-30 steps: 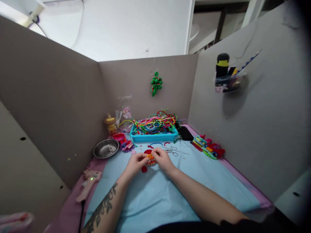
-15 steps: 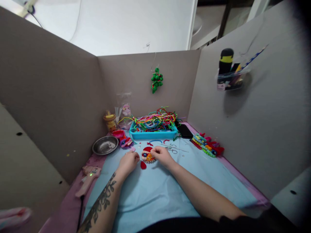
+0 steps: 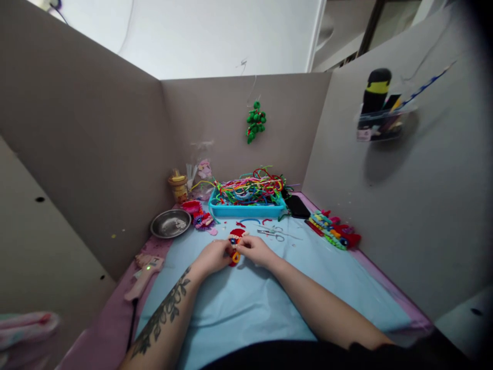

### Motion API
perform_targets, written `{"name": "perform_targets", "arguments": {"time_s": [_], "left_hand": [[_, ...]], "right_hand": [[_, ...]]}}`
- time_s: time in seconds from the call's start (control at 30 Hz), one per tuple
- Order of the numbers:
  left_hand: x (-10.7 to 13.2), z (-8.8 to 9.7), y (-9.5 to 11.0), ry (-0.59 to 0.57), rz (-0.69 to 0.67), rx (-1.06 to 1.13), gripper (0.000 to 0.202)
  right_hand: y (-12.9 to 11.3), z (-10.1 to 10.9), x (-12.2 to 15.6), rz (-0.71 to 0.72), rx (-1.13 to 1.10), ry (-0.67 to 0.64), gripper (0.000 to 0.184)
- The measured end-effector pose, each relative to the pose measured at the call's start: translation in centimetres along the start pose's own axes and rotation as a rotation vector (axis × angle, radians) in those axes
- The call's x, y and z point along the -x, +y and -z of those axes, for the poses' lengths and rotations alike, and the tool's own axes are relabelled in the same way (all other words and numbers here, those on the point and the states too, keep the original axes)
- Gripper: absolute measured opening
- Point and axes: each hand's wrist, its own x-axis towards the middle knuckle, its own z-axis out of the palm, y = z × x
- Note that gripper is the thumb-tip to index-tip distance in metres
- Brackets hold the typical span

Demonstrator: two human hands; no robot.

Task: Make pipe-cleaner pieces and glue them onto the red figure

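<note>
Both hands meet over a small fuzzy pipe-cleaner craft piece (image 3: 238, 234), with a red top, cream edging and a blue eye-like dot. My left hand (image 3: 216, 255) has its fingers closed on the piece's left side. From the right, my right hand (image 3: 257, 251) pinches its other side, thumb and forefinger together. An orange loop (image 3: 236, 257) hangs just below the fingertips, with a bit of red behind it. The fingers hide much of the piece. Beyond my right hand, scissors (image 3: 271, 235) lie on the light blue sheet (image 3: 246, 313).
A blue tray (image 3: 246, 211) heaped with colourful pipe cleaners stands at the back, beside a black phone (image 3: 297, 206). On the left are a metal bowl (image 3: 170, 224) and a pink glue gun (image 3: 145, 277) with its cord. Finished fuzzy pieces (image 3: 333, 231) lie at right. Grey panels enclose three sides.
My left hand has moved right and taken hold of the craft piece. The orange loop sits lower, and the red teardrop is now mostly covered. The camera view has shifted slightly.
</note>
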Motion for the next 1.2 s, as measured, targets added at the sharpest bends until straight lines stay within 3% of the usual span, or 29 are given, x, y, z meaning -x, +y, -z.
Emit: {"name": "perform_targets", "arguments": {"time_s": [0.17,0.27,0.4,0.5,0.67,1.2], "left_hand": [[-0.2,-0.5,-0.1,-0.005,-0.01,0.181,0.013],[-0.4,-0.2,0.1,0.043,-0.012,0.452,0.009],[-0.6,0.4,0.7,0.091,0.082,0.746,0.015],[-0.7,0.4,1.0,0.117,0.105,0.798,0.017],[-0.9,0.2,1.1,0.122,0.143,0.886,0.02],[-0.4,0.7,1.0,-0.018,0.164,1.023,0.039]], "right_hand": [[0.0,0.4,-0.1,0.022,-0.01,0.037,0.016],[-0.4,0.7,0.0,0.016,-0.072,0.053,0.017],[-1.2,0.8,0.1,0.1,-0.141,0.099,0.015],[-1.6,0.6,0.3,0.103,-0.188,0.121,0.017],[-1.5,0.4,0.3,-0.014,-0.248,0.099,0.024],[-1.1,0.2,-0.2,-0.152,-0.447,0.169,0.025]]}}
